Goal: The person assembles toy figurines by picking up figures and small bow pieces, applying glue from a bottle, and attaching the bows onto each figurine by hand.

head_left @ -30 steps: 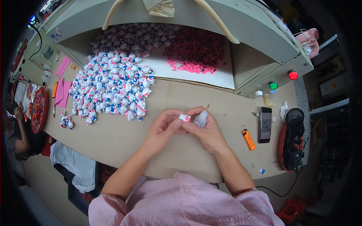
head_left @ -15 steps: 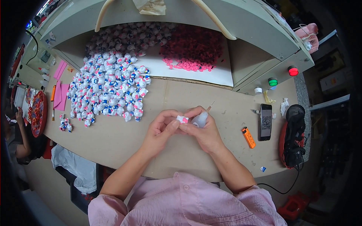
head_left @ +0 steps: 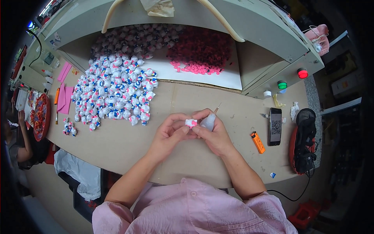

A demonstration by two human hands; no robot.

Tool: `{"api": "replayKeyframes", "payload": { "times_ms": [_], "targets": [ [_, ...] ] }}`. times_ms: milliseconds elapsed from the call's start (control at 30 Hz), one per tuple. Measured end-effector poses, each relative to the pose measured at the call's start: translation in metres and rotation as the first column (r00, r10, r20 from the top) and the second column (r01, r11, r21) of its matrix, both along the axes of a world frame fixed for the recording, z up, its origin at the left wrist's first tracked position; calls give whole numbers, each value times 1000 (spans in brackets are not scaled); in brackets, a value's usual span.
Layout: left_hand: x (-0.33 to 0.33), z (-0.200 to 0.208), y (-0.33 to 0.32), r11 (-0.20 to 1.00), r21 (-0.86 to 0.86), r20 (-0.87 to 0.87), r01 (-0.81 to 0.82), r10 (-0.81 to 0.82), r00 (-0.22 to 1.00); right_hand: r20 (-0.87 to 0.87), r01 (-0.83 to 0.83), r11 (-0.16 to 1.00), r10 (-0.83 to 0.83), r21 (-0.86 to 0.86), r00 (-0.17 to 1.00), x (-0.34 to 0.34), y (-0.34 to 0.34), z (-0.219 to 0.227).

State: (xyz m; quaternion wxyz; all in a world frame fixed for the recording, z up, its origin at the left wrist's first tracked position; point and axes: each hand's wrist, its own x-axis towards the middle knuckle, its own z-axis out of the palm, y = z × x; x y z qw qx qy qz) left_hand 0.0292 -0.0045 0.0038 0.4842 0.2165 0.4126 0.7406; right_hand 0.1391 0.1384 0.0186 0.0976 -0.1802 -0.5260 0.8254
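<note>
A small white figurine piece with pink marks (head_left: 191, 123) is pinched between the fingertips and thumb of my left hand (head_left: 171, 132). My right hand (head_left: 216, 137) is closed around a translucent squeeze bottle (head_left: 208, 121) with a thin needle tip, which points up and away to the right. The right thumb and fingertips also meet the figurine piece from its right side. Both hands are held close together above the front middle of the table. To their upper left lies a large heap of white figurines (head_left: 113, 89) with blue and pink parts.
Small pink pieces (head_left: 198, 68) lie on a white sheet (head_left: 228, 80) under the cabinet (head_left: 269, 50). Right of my hands are an orange lighter (head_left: 257, 142), a phone (head_left: 275, 126) and a black cable bundle (head_left: 304, 136). Another person's arm (head_left: 24, 134) shows at far left, by a red tray (head_left: 47, 121).
The figurine piece has turned slightly in my fingers, and the bottle now stands more upright. The whole view has shifted a little; my grip stays the same.
</note>
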Motion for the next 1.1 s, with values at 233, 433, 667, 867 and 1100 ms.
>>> {"api": "replayKeyframes", "payload": {
  "times_ms": [233, 433, 667, 867, 1100],
  "targets": [
    [1, -2, 0, 999, 35, -17, -7, 8, 1000, -72, 47, 999, -46, 2, 996, 1, -2, -6],
    [-1, -3, 3, 999, 46, -25, 1, 0, 1000, -84, 76, 997, -78, -31, 993, 0, -2, -8],
    [-1, -4, -4, 996, 72, -16, -44, 45, 999, -117, 105, 994, -106, -13, 987, -5, -11, -20],
    [5, 14, -54, 968, -143, -449, -208, 124, 885, -100, -10, 996, 1, -90, 995, 7, -4, 2],
    [-86, 4, -216, 382, -38, -992, -923, 100, 83, -93, 38, 999, -35, 28, 995, -1, -13, 14]
  ]
}}
